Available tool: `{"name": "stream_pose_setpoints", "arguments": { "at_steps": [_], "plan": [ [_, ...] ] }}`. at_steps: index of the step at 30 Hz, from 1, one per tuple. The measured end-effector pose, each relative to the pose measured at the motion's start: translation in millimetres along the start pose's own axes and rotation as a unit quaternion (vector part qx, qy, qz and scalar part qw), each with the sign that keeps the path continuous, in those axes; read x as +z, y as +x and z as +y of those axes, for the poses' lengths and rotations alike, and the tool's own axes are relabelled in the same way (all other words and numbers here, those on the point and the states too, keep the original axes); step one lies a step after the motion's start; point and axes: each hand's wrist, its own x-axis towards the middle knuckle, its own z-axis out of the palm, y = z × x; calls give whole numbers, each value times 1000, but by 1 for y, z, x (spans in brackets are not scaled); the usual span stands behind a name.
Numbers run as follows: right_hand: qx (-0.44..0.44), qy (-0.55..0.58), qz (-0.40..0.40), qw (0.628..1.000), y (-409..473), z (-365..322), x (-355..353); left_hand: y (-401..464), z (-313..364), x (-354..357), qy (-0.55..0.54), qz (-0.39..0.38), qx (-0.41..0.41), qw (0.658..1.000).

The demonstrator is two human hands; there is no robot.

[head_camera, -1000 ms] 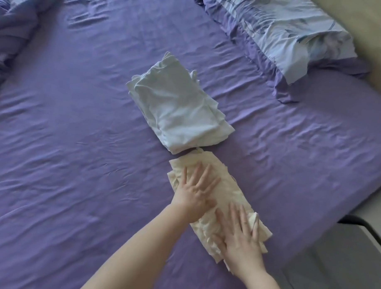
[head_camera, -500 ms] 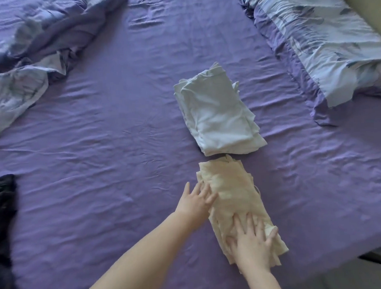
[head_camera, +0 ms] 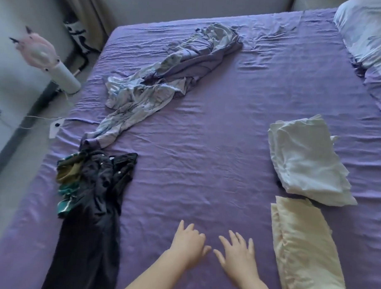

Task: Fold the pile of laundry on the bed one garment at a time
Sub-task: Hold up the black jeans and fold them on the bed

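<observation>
A folded cream garment (head_camera: 300, 245) lies at the lower right of the purple bed sheet (head_camera: 207, 145). Just beyond it sits a folded pale blue-white garment (head_camera: 308, 159). A dark navy garment (head_camera: 94, 206) lies unfolded at the lower left, with a green patterned piece (head_camera: 68, 183) bunched beside it. My left hand (head_camera: 187, 244) and my right hand (head_camera: 237, 255) are side by side over the bare sheet near the front edge, fingers spread and holding nothing. Both hands are left of the cream garment and apart from it.
A crumpled blue and purple duvet cover (head_camera: 166, 78) stretches across the far middle of the bed. A pillow (head_camera: 370, 31) fills the far right corner. Off the bed's left side stand a pink and white fan (head_camera: 48, 57) and a white cable (head_camera: 35, 119).
Both hands have lifted off the cream garment and moved left onto the bare sheet. The view has swung left, bringing the dark garment and crumpled cover into sight.
</observation>
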Motion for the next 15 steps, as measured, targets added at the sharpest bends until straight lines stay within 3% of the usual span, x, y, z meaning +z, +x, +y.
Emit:
{"name": "stream_pose_setpoints", "arguments": {
  "at_steps": [15],
  "plan": [
    [-141,-46,4,989,52,-247,-29,-120,-240,32,-168,81,-231,955]
  ]
}}
